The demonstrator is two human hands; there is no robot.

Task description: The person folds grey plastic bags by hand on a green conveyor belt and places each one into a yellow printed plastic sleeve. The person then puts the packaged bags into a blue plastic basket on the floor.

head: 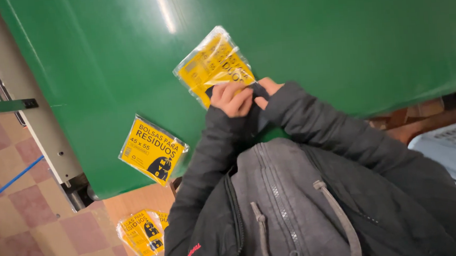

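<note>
Here, left hand (pixel 231 99) and right hand (pixel 268 88) pinching the yellow packet (pixel 213 65) at its six o'clock edge (on the green table (pixel 338 31)); better gripped evenly, kept flat.

On the counter (pixel 312 38) I saw one packet (pixel 213 65) lying just beyond my hands, a second packet (pixel 152 150) to its left near the counter's edge, and more packets (pixel 142 233) below on the floor.
</note>
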